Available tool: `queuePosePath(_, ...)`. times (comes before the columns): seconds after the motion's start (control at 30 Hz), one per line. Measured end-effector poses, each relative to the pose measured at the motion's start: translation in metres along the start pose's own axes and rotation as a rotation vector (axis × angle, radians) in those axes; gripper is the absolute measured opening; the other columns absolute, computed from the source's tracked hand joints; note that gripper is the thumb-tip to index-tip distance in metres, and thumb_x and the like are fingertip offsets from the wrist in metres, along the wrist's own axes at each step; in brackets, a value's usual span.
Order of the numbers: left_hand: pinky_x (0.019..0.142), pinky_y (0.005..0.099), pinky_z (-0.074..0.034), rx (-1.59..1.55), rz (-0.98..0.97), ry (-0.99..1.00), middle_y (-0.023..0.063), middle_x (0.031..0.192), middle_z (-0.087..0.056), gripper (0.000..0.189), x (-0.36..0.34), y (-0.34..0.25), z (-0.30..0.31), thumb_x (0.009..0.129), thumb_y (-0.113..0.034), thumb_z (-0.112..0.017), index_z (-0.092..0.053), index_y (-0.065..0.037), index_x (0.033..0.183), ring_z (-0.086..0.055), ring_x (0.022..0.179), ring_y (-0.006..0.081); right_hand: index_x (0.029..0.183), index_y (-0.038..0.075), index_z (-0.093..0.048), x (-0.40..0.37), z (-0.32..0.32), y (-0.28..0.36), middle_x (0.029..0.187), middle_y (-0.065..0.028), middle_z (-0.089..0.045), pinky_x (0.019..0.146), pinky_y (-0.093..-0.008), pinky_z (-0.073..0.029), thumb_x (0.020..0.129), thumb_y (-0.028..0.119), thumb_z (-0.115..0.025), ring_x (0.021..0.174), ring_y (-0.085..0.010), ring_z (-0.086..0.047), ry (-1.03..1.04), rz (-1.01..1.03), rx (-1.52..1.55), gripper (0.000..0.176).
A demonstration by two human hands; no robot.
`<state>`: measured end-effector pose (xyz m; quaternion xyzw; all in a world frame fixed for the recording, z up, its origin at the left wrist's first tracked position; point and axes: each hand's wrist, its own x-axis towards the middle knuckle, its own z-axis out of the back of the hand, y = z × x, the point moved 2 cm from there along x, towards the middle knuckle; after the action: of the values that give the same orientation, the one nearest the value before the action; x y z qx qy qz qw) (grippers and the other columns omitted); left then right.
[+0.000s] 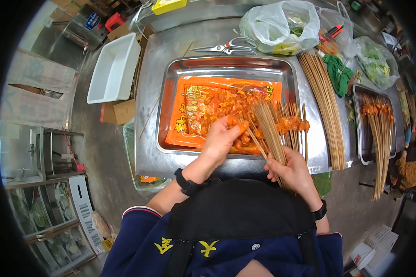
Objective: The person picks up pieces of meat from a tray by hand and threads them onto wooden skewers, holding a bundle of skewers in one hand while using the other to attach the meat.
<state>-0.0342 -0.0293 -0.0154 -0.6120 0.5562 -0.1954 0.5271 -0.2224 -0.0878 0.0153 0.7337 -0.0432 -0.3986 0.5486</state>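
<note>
My right hand [289,170] is closed around a bundle of thin bamboo skewers [269,127], whose upper ends fan out over the steel tray [226,64]. My left hand [223,137] pinches a small piece of orange marinated meat by the tip of one skewer; sauce coats its fingertips and partly hides the piece. Below both hands, an opened orange food bag [178,122] lies in the tray with a heap of marinated meat [222,101] on it. Loaded skewers [293,124] rest at the tray's right side.
Scissors [229,46] lie behind the tray, beside a plastic bag of greens [282,27]. A long row of bare skewers [323,111] lies to the right. Farther right, a second tray [361,138] holds loaded skewers. A white bin [113,69] stands at the left.
</note>
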Motion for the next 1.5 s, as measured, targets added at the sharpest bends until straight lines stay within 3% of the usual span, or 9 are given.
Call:
queuePosePath(0.27, 0.061, 0.0228, -0.046, 0.606, -0.28, -0.138, 0.0045, 0.083, -0.063, 0.014, 0.004, -0.007, 0.05, 0.083, -0.01, -0.055, -0.058, -0.002, 0.094, -0.058, 0.071, 0.0106, 0.091, 0.0, -0.052, 0.009, 0.021, 0.003, 0.068, -0.0074, -0.059, 0.045, -0.0207, -0.045, 0.08, 0.008, -0.058, 0.05, -0.0098, -0.054, -0.019, 0.022, 0.431, 0.015)
queuePosePath(0.4, 0.071, 0.039, -0.045, 1.074, -0.331, -0.033, 0.0139, 0.084, -0.06, 0.015, 0.001, -0.005, 0.014, 0.074, -0.008, -0.057, -0.061, -0.002, 0.087, -0.057, 0.082, 0.0298, 0.091, 0.0, -0.051, 0.005, 0.03, -0.001, 0.066, -0.0084, -0.058, 0.043, -0.0213, -0.044, 0.079, 0.007, -0.059, 0.05, -0.0108, -0.054, 0.003, 0.084, 0.6, 0.016)
queuePosePath(0.57, 0.077, 0.04, -0.044, 1.464, -0.895, 0.145, 0.0147, 0.094, -0.057, 0.02, 0.014, 0.004, -0.037, 0.073, -0.015, -0.06, -0.062, -0.002, 0.088, -0.053, 0.094, 0.0306, 0.092, 0.001, -0.051, 0.0, 0.034, -0.002, 0.063, -0.0086, -0.056, 0.041, -0.0224, -0.042, 0.077, 0.008, -0.061, 0.047, -0.0118, -0.051, -0.002, 0.114, 0.637, 0.019)
queuePosePath(0.67, 0.077, 0.0395, -0.043, 1.655, -0.353, 0.303, 0.0151, 0.093, -0.057, 0.029, 0.03, 0.002, -0.041, 0.073, -0.019, -0.06, -0.058, -0.001, 0.096, -0.052, 0.093, 0.0317, 0.092, 0.001, -0.051, 0.003, 0.038, -0.007, 0.063, -0.0086, -0.056, 0.042, -0.0226, -0.042, 0.078, 0.008, -0.061, 0.047, -0.0119, -0.051, 0.032, 0.105, 0.629, 0.019)
queuePosePath(0.83, 0.075, 0.0412, -0.043, 1.612, -0.573, 0.143, 0.0166, 0.092, -0.057, 0.036, 0.027, 0.008, -0.023, 0.075, -0.018, -0.058, -0.053, -0.001, 0.106, -0.053, 0.089, 0.0325, 0.092, 0.001, -0.051, 0.003, 0.037, -0.007, 0.064, -0.0081, -0.056, 0.043, -0.0228, -0.042, 0.078, 0.008, -0.06, 0.048, -0.0116, -0.051, 0.039, 0.125, 0.61, 0.018)
queuePosePath(1.07, 0.074, 0.0391, -0.045, 1.729, -0.227, 0.224, 0.0176, 0.09, -0.06, 0.027, 0.003, -0.026, 0.015, 0.078, -0.014, -0.052, -0.055, 0.0, 0.102, -0.057, 0.088, 0.0309, 0.092, 0.001, -0.051, -0.002, 0.034, -0.006, 0.065, -0.0084, -0.057, 0.043, -0.0229, -0.042, 0.079, 0.007, -0.058, 0.049, -0.0116, -0.052, 0.061, 0.161, 0.613, 0.015)
queuePosePath(1.17, 0.068, 0.035, -0.046, 1.117, -0.406, -0.061, 0.0199, 0.082, -0.061, 0.02, 0.019, -0.052, 0.029, 0.079, -0.012, -0.054, -0.061, 0.0, 0.093, -0.06, 0.076, 0.0301, 0.092, 0.001, -0.051, -0.003, 0.036, -0.008, 0.065, -0.0081, -0.057, 0.044, -0.0235, -0.043, 0.08, 0.007, -0.057, 0.049, -0.0118, -0.052, 0.054, 0.171, 0.633, 0.015)
queuePosePath(1.33, 0.072, 0.0347, -0.045, 1.451, -0.109, -0.134, 0.017, 0.092, -0.062, 0.031, 0.074, -0.035, 0.071, 0.083, -0.019, -0.05, -0.057, 0.0, 0.106, -0.059, 0.084, 0.0286, 0.093, 0.001, -0.051, -0.002, 0.039, -0.012, 0.067, -0.0084, -0.057, 0.043, -0.0238, -0.043, 0.08, 0.008, -0.057, 0.049, -0.0117, -0.052, 0.077, 0.202, 0.641, 0.016)
queuePosePath(1.5, 0.084, 0.0343, -0.041, 1.265, -0.326, 0.011, 0.0196, 0.105, -0.058, 0.038, 0.111, -0.004, 0.028, 0.084, -0.024, -0.049, -0.051, 0.0, 0.113, -0.054, 0.099, 0.0301, 0.092, 0.001, -0.051, -0.002, 0.042, -0.016, 0.067, -0.0084, -0.057, 0.043, -0.024, -0.043, 0.08, 0.008, -0.057, 0.049, -0.0117, -0.052, 0.067, 0.202, 0.637, 0.016)
